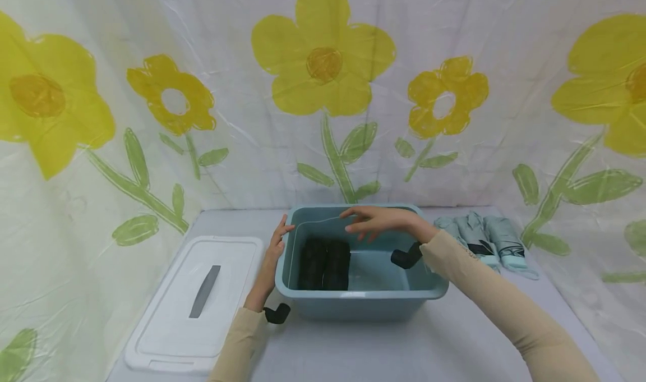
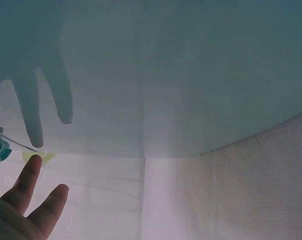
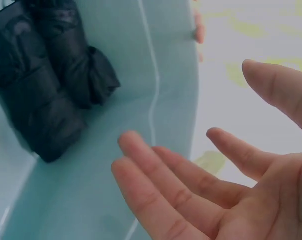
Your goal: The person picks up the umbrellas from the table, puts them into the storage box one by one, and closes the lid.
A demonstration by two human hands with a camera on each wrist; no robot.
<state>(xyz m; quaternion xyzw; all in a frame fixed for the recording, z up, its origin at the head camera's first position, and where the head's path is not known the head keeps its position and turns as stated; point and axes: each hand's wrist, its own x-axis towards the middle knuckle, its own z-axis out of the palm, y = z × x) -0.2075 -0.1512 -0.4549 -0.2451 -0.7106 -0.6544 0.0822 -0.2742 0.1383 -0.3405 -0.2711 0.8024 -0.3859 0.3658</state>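
Observation:
A blue-green plastic bin (image 1: 361,308) stands at the middle of the table. Two dark rolled bundles (image 1: 336,265) lie side by side in its left half, puffy and quilted in the right wrist view. My left hand (image 1: 276,246) rests at the bin's left rim with fingers extended; the left wrist view shows its fingers (image 2: 48,210) beside the smooth outer wall. Over the back part of the bin hovers my right hand (image 1: 381,222), palm down and holding nothing. Its fingers (image 3: 176,197) are spread and loosely bent, apart from the bundles.
A white lid (image 1: 166,314) with a grey handle lies flat left of the bin. Several pale green rolled bundles (image 1: 504,239) lie at the table's back right. Behind the table hangs a flower-printed curtain (image 1: 232,174).

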